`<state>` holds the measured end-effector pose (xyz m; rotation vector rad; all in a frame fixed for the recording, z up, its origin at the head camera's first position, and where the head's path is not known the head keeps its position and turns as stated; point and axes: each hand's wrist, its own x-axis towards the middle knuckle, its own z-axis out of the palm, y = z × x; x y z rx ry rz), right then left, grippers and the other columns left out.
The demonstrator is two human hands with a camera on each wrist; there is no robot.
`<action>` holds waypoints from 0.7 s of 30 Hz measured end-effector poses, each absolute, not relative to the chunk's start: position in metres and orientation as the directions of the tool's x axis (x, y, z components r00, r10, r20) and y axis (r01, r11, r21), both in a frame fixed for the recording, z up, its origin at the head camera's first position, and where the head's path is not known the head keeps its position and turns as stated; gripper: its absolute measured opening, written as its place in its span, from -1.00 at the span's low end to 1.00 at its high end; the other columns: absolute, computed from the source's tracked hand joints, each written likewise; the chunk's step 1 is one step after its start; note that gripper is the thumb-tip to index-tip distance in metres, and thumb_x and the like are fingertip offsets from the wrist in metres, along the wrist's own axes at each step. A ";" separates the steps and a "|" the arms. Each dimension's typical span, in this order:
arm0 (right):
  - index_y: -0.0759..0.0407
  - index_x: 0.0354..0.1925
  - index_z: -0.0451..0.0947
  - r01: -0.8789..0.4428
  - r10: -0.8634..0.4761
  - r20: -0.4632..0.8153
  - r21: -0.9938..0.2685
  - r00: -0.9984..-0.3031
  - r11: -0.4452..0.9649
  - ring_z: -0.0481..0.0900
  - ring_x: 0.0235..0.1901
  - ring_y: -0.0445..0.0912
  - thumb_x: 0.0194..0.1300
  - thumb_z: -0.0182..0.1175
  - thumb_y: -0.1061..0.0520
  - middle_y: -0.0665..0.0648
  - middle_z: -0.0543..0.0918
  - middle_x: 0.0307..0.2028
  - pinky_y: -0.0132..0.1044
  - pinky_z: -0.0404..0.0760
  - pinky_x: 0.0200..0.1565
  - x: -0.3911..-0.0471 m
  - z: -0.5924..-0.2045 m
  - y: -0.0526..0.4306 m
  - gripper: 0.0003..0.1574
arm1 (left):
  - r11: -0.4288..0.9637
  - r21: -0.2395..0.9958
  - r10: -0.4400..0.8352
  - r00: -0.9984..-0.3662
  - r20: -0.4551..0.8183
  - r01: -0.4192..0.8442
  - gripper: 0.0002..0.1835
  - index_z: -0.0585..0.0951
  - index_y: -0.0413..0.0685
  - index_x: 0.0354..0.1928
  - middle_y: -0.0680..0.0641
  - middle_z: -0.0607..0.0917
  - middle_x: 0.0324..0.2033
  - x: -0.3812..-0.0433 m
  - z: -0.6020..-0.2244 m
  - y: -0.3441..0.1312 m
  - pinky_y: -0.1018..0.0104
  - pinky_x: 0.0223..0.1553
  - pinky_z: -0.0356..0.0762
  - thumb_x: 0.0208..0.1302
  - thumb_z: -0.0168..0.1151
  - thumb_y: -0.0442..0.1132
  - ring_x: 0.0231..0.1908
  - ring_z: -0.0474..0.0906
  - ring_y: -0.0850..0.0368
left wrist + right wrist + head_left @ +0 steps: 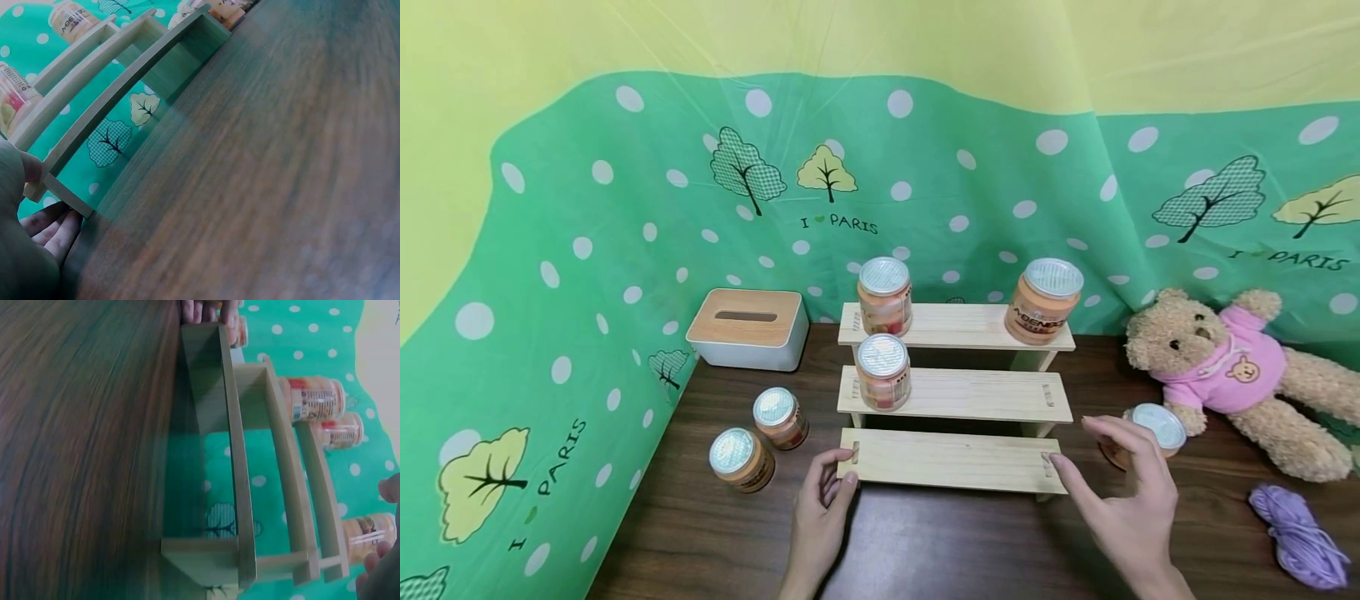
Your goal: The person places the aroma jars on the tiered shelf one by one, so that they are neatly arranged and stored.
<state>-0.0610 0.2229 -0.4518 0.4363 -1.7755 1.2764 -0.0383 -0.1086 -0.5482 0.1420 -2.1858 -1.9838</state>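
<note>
Left grip [820, 515] clamped on the wooden stand [951, 460] at its eight o'clock! Right grip [1133, 507], fingers apart, at four; stand's on the worktop [943, 546], twelve o'clock from between them.

shelf [955, 460]: pale beige | table [925, 546]: dark brown | backdrop [928, 158]: green, white dots | bear [1300, 382]: tan | yarn [1300, 537]: lilac

L hand [822, 518] is gripping at near left, fingers curling opp. thumb; R hand [1133, 510] is hovering at near right, thumb & fingers standing apart.
</note>
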 end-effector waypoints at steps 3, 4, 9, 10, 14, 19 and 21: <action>0.67 0.04 0.64 -0.677 0.212 0.805 -0.584 -0.554 0.448 0.62 0.17 -0.22 0.37 0.61 -0.16 0.10 0.77 0.04 -0.44 0.49 0.30 -0.059 -0.449 0.229 -0.14 | 0.100 0.993 -0.196 -0.978 0.075 0.056 -0.74 0.66 -0.15 0.22 -0.22 0.75 0.29 -0.038 -0.548 -0.109 0.45 0.25 0.64 0.58 0.36 -0.34 0.31 0.63 0.25; 0.66 0.04 0.64 -0.671 0.219 0.804 -0.585 -0.553 0.456 0.62 0.17 -0.23 0.36 0.61 -0.16 0.07 0.77 0.04 -0.43 0.49 0.32 -0.059 -0.448 0.231 -0.14 | 0.098 0.994 -0.195 -0.978 0.074 0.056 -0.73 0.66 -0.15 0.22 -0.22 0.75 0.28 -0.038 -0.548 -0.108 0.45 0.25 0.64 0.58 0.36 -0.34 0.31 0.63 0.26; 0.67 0.05 0.63 -0.641 0.252 0.787 -0.609 -0.563 0.468 0.63 0.15 -0.23 0.35 0.64 -0.06 0.03 0.76 0.06 -0.44 0.48 0.31 -0.057 -0.448 0.243 -0.20 | 0.093 0.994 -0.193 -0.978 0.077 0.060 -0.74 0.66 -0.15 0.22 -0.22 0.75 0.28 -0.038 -0.547 -0.108 0.46 0.24 0.64 0.58 0.35 -0.35 0.30 0.63 0.26; 0.67 0.06 0.63 -0.634 0.259 0.782 -0.615 -0.567 0.469 0.63 0.15 -0.23 0.34 0.64 -0.02 0.05 0.76 0.07 -0.45 0.48 0.29 -0.057 -0.449 0.246 -0.22 | 0.094 0.994 -0.193 -0.978 0.078 0.061 -0.74 0.66 -0.15 0.22 -0.22 0.75 0.28 -0.038 -0.547 -0.108 0.45 0.24 0.64 0.58 0.35 -0.35 0.30 0.63 0.26; 0.66 0.09 0.63 -0.596 0.286 0.761 -0.639 -0.582 0.487 0.63 0.16 -0.24 0.31 0.65 0.09 0.11 0.77 0.10 -0.48 0.48 0.25 -0.057 -0.456 0.260 -0.29 | 0.098 0.993 -0.194 -0.978 0.081 0.063 -0.74 0.66 -0.15 0.22 -0.23 0.75 0.28 -0.038 -0.548 -0.108 0.45 0.25 0.64 0.59 0.35 -0.34 0.31 0.63 0.26; 0.63 0.14 0.64 -0.541 0.323 0.739 -0.660 -0.590 0.521 0.62 0.16 -0.28 0.28 0.64 0.17 0.01 0.76 0.14 -0.52 0.49 0.20 -0.059 -0.468 0.278 -0.33 | 0.100 0.993 -0.192 -0.978 0.083 0.064 -0.74 0.66 -0.14 0.22 -0.22 0.75 0.29 -0.038 -0.548 -0.108 0.45 0.26 0.64 0.59 0.35 -0.34 0.31 0.63 0.26; 0.63 0.15 0.64 -0.521 0.335 0.732 -0.667 -0.594 0.533 0.61 0.13 -0.30 0.27 0.63 0.19 -0.06 0.74 0.14 -0.53 0.48 0.17 -0.059 -0.472 0.284 -0.33 | 0.101 0.993 -0.192 -0.978 0.083 0.065 -0.74 0.66 -0.13 0.22 -0.22 0.75 0.29 -0.038 -0.548 -0.108 0.45 0.26 0.64 0.59 0.35 -0.33 0.31 0.63 0.26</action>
